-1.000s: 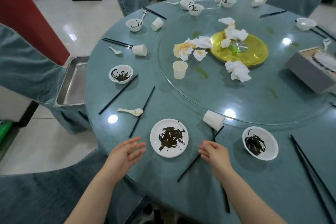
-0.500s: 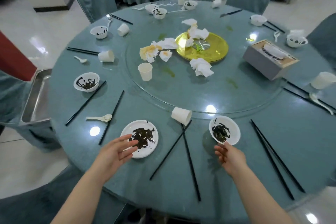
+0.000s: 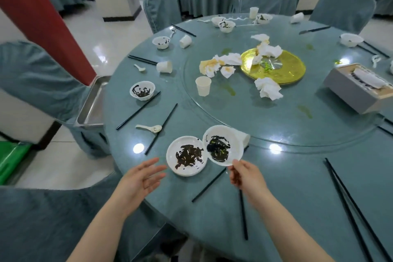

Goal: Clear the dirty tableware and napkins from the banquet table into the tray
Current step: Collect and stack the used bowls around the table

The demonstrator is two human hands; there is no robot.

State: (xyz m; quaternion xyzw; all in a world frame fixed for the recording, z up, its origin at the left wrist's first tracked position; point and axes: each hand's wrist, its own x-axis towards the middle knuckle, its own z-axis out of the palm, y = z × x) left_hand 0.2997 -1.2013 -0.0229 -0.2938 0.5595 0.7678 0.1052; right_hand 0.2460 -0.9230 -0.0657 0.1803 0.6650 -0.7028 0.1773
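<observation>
- The right hand (image 3: 246, 174) pinches the near rim of a white bowl (image 3: 223, 144) smeared with dark sauce, holding it tilted just above the bench (image 3: 276, 187).
- The bowl's left edge meets or overlaps a white plate (image 3: 187, 156), also dark with sauce, which lies flat on the bench between the two hands.
- The left hand (image 3: 142, 176) hovers just left of the plate, palm turned up, fingers spread and loose, grasping nothing.
- A tipped paper cup (image 3: 244, 137) pokes out from behind the raised bowl.
- Black chopsticks (image 3: 209, 185) cross under the right hand.
- Beyond the left hand lie a white spoon (image 3: 150, 128), more chopsticks and another dirty bowl (image 3: 142, 90).
- The steel tray (image 3: 93, 104) sits on a covered chair far out to the left of the left hand, beside the bench edge.
- Crumpled napkins (image 3: 268, 88) and a gold platter (image 3: 274, 66) lie well beyond both hands on the glass turntable (image 3: 255, 117).
</observation>
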